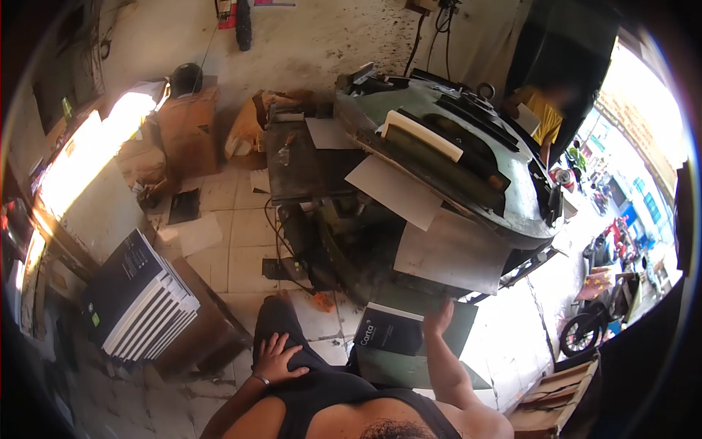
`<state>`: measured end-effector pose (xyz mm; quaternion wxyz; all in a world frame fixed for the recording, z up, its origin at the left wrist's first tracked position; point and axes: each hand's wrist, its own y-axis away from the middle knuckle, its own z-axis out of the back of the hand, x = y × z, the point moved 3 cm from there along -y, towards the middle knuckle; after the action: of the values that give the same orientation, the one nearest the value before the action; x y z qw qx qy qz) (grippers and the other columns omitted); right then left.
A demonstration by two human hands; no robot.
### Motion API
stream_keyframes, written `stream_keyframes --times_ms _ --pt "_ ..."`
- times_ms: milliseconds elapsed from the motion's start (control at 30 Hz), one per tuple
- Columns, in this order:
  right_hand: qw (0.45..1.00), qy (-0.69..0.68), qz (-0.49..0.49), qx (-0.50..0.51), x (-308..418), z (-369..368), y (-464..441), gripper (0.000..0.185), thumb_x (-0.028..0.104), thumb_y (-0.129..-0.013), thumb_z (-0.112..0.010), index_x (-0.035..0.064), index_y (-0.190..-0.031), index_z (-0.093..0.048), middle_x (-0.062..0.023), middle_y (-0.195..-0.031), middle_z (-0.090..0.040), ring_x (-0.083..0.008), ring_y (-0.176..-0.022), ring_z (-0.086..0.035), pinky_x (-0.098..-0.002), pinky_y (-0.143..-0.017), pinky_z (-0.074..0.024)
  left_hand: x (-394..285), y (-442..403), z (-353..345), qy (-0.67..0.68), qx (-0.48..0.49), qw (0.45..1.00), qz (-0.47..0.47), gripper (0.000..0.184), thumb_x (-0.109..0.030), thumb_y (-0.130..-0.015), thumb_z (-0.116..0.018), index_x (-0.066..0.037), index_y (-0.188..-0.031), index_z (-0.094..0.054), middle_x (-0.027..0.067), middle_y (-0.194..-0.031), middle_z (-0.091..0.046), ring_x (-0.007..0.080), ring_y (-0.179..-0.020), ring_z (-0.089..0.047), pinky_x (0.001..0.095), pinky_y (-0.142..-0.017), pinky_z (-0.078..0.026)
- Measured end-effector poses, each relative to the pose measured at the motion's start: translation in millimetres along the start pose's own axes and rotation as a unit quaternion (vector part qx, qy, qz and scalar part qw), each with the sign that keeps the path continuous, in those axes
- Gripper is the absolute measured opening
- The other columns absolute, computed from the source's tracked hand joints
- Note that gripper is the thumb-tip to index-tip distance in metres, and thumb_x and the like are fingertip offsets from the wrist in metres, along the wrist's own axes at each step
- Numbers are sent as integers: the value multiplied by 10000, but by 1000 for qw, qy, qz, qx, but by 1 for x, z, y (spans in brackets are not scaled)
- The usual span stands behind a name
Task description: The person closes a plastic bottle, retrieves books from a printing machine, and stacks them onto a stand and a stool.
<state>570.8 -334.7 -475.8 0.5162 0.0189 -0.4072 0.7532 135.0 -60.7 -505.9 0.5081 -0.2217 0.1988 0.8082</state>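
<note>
My left hand (278,359) rests on my left thigh, its fingers spread and nothing in it. A dark notebook (389,331) with "Carta" on its cover lies on a green board (455,331) in front of me. White page edges show along the notebook's far side. At its right edge is my right hand (439,319), over the green board. Its fingers are blurred, so their grip cannot be made out. Just beyond it, a grey sheet (457,252) hangs at the front of a large green machine (439,139).
To my left, a stack of dark notebooks (139,300) sits on a brown box (208,307). Cardboard boxes (189,132) stand by the wall. A person in a yellow shirt (545,117) is behind the machine. A wooden crate (559,395) is at lower right; a motorcycle (585,329) stands outside.
</note>
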Motion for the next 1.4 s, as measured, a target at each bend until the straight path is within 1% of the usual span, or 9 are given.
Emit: stream_keyframes --times_ms 67,133,200,300,733,1300,1333,1367,1400 --pt "968 -211 -81 110 48 -9 -49 412 153 -812 -823 25 -1149 -624 -106 -959 -676 -247 -900 -674 -381 -797 -527 1 -2 -2 9 6 1000 8 856 -826 -785 -615 -276 -1441 -607 181 -1655 -292 425 -1558 -162 667 -1216 -117" --pt "926 -328 -22 185 80 -32 -89 370 176 -847 -815 23 -1142 -653 -38 -840 -673 -193 -753 -631 -358 -708 -512 0 -3 0 1 8 1000 6 855 -829 -785 -612 -283 -1443 -605 177 -1655 -293 426 -1558 -166 668 -1216 -116" --pt "820 -496 -127 258 91 -79 -119 411 232 -901 -779 26 -1222 -625 -52 -1002 -702 -170 -854 -642 -362 -729 -513 1 -6 -1 -7 7 1000 3 855 -834 -784 -610 -291 -1444 -604 174 -1655 -294 425 -1557 -170 667 -1217 -116" --pt "836 -481 -184 191 96 -137 -163 489 330 -986 -689 49 -1366 -563 -101 -1284 -657 -224 -1101 -648 -390 -883 -535 4 -5 -5 -21 4 1000 2 855 -844 -779 -606 -303 -1441 -605 169 -1654 -299 422 -1555 -180 665 -1217 -118" --pt "672 -729 -102 87 156 -125 -262 531 364 -1010 -643 62 -1428 -516 -112 -1376 -599 -243 -1200 -601 -410 -965 -511 5 4 0 -20 -24 999 10 866 -852 -787 -601 -285 -1441 -598 186 -1638 -298 443 -1542 -171 705 -1194 -107" --pt "571 -814 36 100 136 -35 -255 586 407 -1042 -582 78 -1509 -453 -125 -1496 -522 -267 -1328 -541 -437 -1073 -481 4 1 5 -17 -35 999 6 830 -775 -737 -707 -245 -1375 -657 161 -1622 -329 421 -1545 -178 705 -1205 -105" --pt "594 -794 55 116 129 -32 -257 626 444 -1058 -530 109 -1569 -397 -111 -1549 -474 -299 -1383 -488 -489 -1166 -409 2 1 8 -17 -26 999 11 820 -765 -749 -706 -247 -1382 -652 163 -1632 -325 424 -1549 -176 686 -1214 -95" --pt "577 -801 47 153 129 -26 -253 569 420 -1050 -558 113 -1519 -457 -120 -1526 -497 -296 -1360 -511 -479 -1133 -446 0 1 12 -16 -16 1000 16 810 -756 -761 -706 -248 -1390 -646 164 -1641 -321 428 -1553 -173 667 -1224 -86" --pt "589 -772 -223 85 90 -49 -251 497 410 -1044 -576 113 -1437 -509 -125 -1458 -539 -310 -1309 -547 -506 -1100 -476 -2 1 15 -13 -13 1000 19 803 -734 -759 -723 -235 -1383 -648 164 -1646 -318 429 -1552 -177 661 -1226 -94"
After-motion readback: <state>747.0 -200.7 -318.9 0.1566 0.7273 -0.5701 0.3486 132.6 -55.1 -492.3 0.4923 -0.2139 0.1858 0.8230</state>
